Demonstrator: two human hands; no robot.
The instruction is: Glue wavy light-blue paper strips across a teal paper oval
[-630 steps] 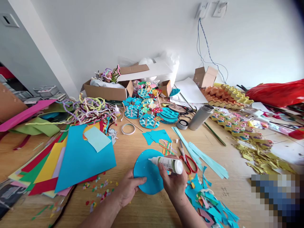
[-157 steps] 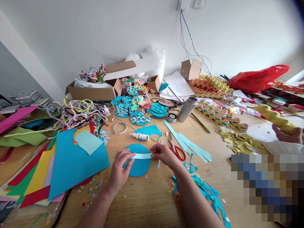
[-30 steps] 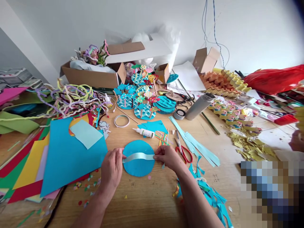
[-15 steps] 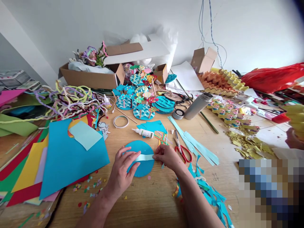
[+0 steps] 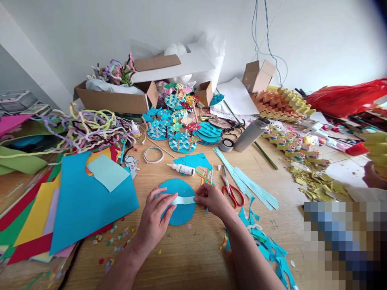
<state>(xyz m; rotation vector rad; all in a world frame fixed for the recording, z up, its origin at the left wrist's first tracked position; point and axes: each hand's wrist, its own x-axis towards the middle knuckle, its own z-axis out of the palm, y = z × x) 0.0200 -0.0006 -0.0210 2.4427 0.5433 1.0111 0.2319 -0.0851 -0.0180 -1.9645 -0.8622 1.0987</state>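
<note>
A round blue paper disc (image 5: 181, 217) lies on the wooden table in front of me. Across it runs a pale blue paper strip (image 5: 186, 200), slightly bowed. My left hand (image 5: 159, 207) rests over the disc's left side, fingers stretched out and thumb apart, fingertips on the strip; they hide its left end. My right hand (image 5: 211, 199) pinches the strip's right end between thumb and fingers at the disc's right edge. Just beyond the disc lies a white glue bottle (image 5: 184, 170) on blue paper offcuts (image 5: 198, 160).
Red-handled scissors (image 5: 232, 195) and pale blue strips (image 5: 249, 181) lie right of my hands. Blue scraps (image 5: 266, 241) lie near my right forearm. Coloured sheets (image 5: 93, 209) spread at left. Behind stand blue wavy paper models (image 5: 183, 143), a tape roll (image 5: 226, 144) and a metal flask (image 5: 252, 135).
Both hands keep nearly the same place on the strip. My left fingertips have shifted very slightly left, and the view has moved a little.
</note>
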